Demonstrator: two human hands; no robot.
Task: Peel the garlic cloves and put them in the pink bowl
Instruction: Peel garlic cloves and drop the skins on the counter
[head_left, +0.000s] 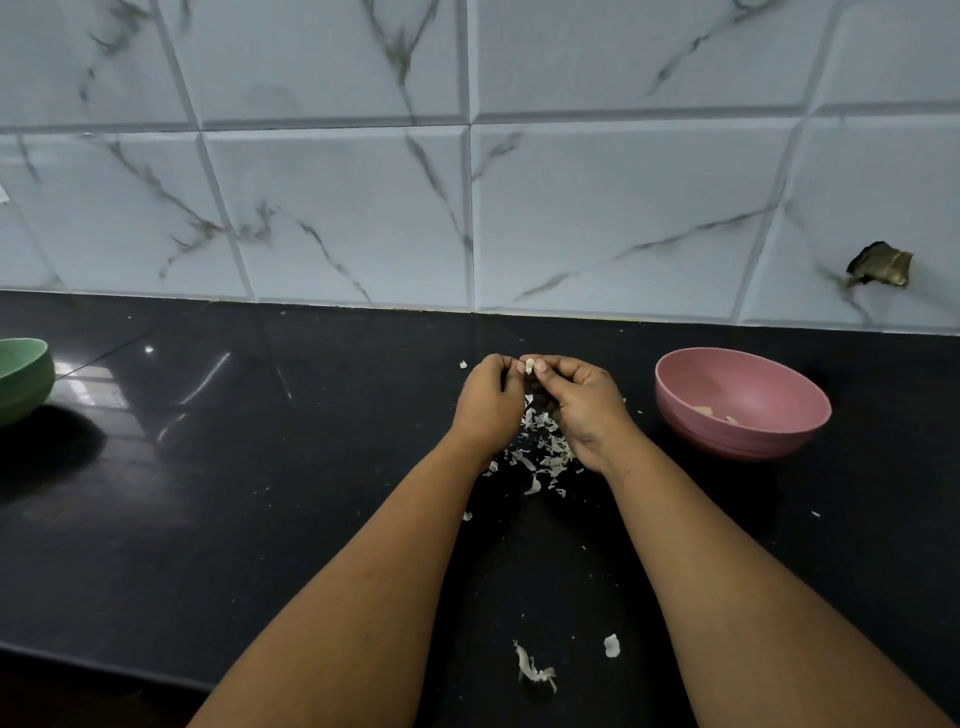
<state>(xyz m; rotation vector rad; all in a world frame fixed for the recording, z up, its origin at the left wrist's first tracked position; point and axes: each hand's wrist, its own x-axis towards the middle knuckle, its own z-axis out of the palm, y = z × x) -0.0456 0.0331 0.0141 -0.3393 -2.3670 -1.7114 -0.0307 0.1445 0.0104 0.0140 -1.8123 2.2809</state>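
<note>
While your left hand (488, 402) and right hand (576, 405) pinch the garlic clove (530, 365) between their fingertips at about 12 o'clock from the heap of skins (543, 447), treat it as small, light, firm and likely slippery once bare. Grip its ends and strip the papery skin. The pink bowl (743, 405), at 3 o'clock, shows no writing.

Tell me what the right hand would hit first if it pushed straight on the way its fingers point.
The right hand points left toward the left hand, both pinching the garlic clove. It would likely meet the left hand's fingertips almost at once, though depth is hard to judge.
</note>
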